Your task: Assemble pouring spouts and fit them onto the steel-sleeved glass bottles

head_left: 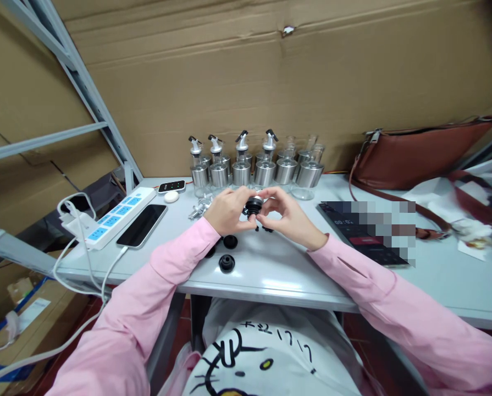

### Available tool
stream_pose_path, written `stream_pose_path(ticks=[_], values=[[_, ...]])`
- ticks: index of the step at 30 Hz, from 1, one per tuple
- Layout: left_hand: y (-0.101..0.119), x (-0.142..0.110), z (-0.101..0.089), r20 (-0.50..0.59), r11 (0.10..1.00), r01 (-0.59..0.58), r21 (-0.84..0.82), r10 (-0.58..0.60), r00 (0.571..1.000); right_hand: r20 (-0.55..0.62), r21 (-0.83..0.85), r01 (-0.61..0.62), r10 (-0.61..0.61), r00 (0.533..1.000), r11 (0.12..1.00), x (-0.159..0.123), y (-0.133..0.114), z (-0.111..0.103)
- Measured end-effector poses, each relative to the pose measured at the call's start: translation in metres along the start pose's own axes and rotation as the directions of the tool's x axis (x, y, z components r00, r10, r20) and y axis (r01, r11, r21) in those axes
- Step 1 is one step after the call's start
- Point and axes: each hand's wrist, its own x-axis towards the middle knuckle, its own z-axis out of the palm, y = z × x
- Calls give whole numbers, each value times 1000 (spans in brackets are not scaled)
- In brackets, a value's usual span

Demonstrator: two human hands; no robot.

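Observation:
My left hand [233, 208] and my right hand [286, 214] meet over the middle of the table. Between their fingertips they pinch a black ribbed stopper [254, 205], with a bit of silver at its top. Below my left hand, round black stoppers [226, 263] lie on the table, one of them [230, 242] close to the wrist. Silver pourer pieces [200, 207] lie just left of my left hand, partly hidden by it. Small black parts [266, 229] show under my right hand, too covered to make out.
Glass bottles with steel sleeves [264, 173] stand in rows at the back; several carry pourer spouts [242, 141]. A power strip [120, 216], a phone [142, 226] and a small timer-like device [171, 187] lie left. A tablet-like screen [363, 239] and a brown bag [419, 157] are right.

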Motion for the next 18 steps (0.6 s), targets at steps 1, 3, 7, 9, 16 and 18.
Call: stream_pose_path(ticks=[1,3,7,9,16,18], values=[[0,0,0,-7,1000,-4,-3,4,1000,0,-12,9,-9,1000,1000,0,0,0],[0,0,0,-20,1000,-10,-11,10,1000,-8,-47,23,-23,1000,999,0,0,0],[1,1,0,-16,1000,2,-25,-2,1000,-31,-117,34,-38,999,993,-2,-1,1],[2,1,0,-17,999,0,-34,-1,1000,-33,-140,35,-40,999,990,-3,-2,2],[3,1,-1,20,999,-41,-14,42,999,-44,-144,42,-49,998,989,-3,-4,4],[3,1,0,11,998,-60,-2,60,998,-48,-147,51,-58,997,988,-3,-4,4]])
